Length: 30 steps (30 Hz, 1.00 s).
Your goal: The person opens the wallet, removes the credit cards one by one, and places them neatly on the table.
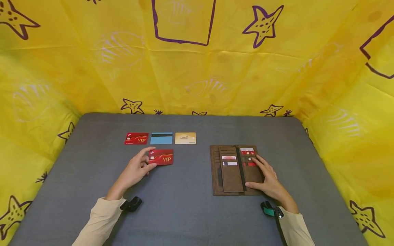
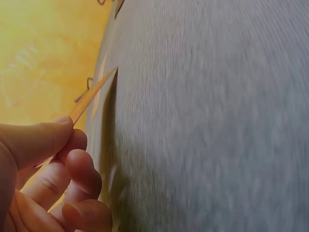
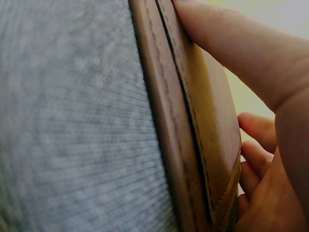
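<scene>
My left hand (image 1: 135,171) pinches a red VIP card (image 1: 163,157) by its left end, thumb below and fingers above. In the left wrist view the card (image 2: 88,99) appears edge-on, its far corner tilted close over the table. An open brown wallet (image 1: 232,186) lies to the right, with several cards showing in its slots. My right hand (image 1: 271,182) rests on the wallet's right side, thumb on the inner panel and fingers spread near the slots. In the right wrist view the thumb touches the stitched leather (image 3: 212,111).
Behind the left hand lie three cards in a row: a red VIP card (image 1: 136,138), a blue card with a dark stripe (image 1: 161,140) and a gold card (image 1: 185,138). The grey table (image 1: 191,218) is bordered by yellow patterned cloth (image 1: 172,78) at the back and sides.
</scene>
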Each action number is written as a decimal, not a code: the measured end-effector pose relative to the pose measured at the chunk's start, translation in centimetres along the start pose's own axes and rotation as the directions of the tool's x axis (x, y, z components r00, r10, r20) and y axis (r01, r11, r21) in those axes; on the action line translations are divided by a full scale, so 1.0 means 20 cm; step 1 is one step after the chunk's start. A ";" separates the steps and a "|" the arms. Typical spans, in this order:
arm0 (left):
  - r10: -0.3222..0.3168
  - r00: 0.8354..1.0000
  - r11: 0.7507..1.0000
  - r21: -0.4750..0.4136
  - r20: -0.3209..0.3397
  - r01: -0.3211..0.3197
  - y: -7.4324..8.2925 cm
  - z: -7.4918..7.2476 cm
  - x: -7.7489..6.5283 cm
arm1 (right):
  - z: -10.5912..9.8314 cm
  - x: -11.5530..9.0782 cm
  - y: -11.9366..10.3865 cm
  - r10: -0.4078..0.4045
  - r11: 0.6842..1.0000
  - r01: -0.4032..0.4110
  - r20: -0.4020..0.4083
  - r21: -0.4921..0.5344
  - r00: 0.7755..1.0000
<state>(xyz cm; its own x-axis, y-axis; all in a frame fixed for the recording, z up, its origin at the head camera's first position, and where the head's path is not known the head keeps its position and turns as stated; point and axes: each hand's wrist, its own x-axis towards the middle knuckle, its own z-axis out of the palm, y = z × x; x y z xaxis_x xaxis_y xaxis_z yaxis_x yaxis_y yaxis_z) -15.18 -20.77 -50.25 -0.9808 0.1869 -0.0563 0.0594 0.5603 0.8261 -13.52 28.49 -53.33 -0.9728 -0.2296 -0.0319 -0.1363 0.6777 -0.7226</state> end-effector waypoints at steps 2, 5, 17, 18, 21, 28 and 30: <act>-0.010 1.000 1.000 0.008 -0.002 0.010 -0.02 -0.02 0.00 | 0.00 0.00 0.00 -0.002 1.000 0.002 0.000 -0.001 1.000; -0.026 1.000 1.000 0.018 -0.006 0.026 -0.05 -0.05 -0.01 | 0.00 0.00 0.00 -0.010 1.000 0.010 -0.001 -0.002 1.000; -0.064 0.997 0.993 0.100 -0.036 0.067 -0.12 -0.18 -0.05 | 0.01 0.00 0.01 -0.022 1.000 0.022 -0.002 -0.008 1.000; -0.068 0.997 0.991 0.111 -0.041 0.072 -0.12 -0.19 -0.05 | 0.01 0.00 0.01 -0.021 1.000 0.021 -0.001 -0.007 1.000; -0.104 0.993 0.986 0.127 -0.059 0.111 -0.14 -0.22 -0.05 | 0.01 0.00 0.01 -0.018 1.000 0.018 0.000 -0.008 1.000; -0.185 0.977 0.967 0.156 -0.105 0.200 -0.17 -0.29 -0.05 | 0.01 0.00 0.01 -0.018 1.000 0.018 0.000 -0.009 1.000; -0.196 0.974 0.966 0.147 -0.110 0.211 -0.18 -0.31 -0.05 | 0.01 0.00 0.01 -0.020 1.000 0.020 -0.001 -0.012 1.000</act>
<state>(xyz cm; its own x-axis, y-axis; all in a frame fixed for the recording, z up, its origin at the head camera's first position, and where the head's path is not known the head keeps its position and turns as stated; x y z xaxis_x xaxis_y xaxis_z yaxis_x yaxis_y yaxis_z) -15.56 -27.94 -49.72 -0.9878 -0.0170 -0.1549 -0.1223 0.6999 0.7037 -13.59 28.51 -53.60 -0.9700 -0.2426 -0.0172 -0.1577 0.6813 -0.7148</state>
